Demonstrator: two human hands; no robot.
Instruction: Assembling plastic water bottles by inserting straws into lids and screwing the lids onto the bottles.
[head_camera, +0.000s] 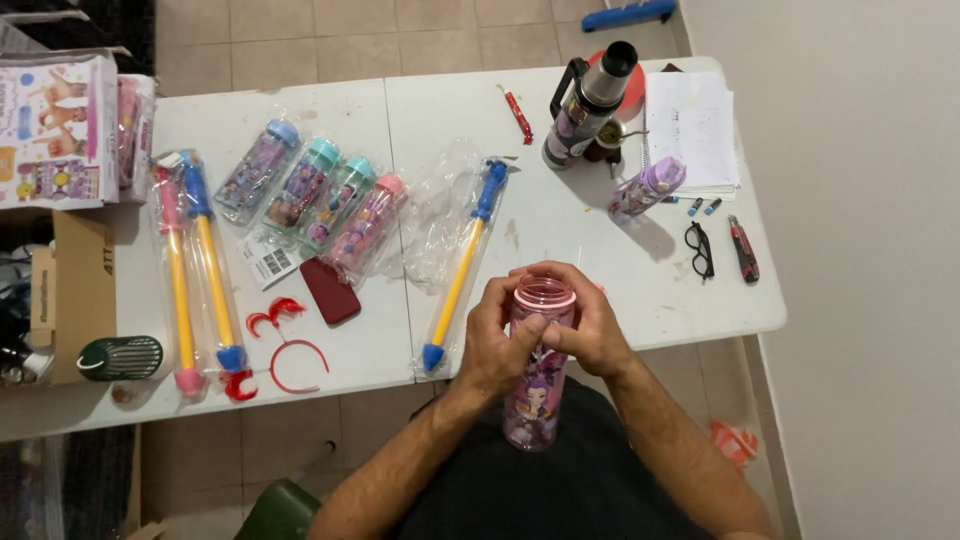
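Note:
A pink see-through bottle with a cartoon figure on it stands upright at the near table edge, its mouth uncovered. My left hand wraps its upper part from the left. From the right, my right hand closes around the neck, fingers meeting over the front. Just left of my hands lies a yellow tube toy with blue ends in clear plastic wrap.
The white table holds several wrapped bottles, two more wrapped tube toys, a dark red case, red hair bands, a thermos, a lilac bottle, papers, glasses and a cutter. Boxes sit at left.

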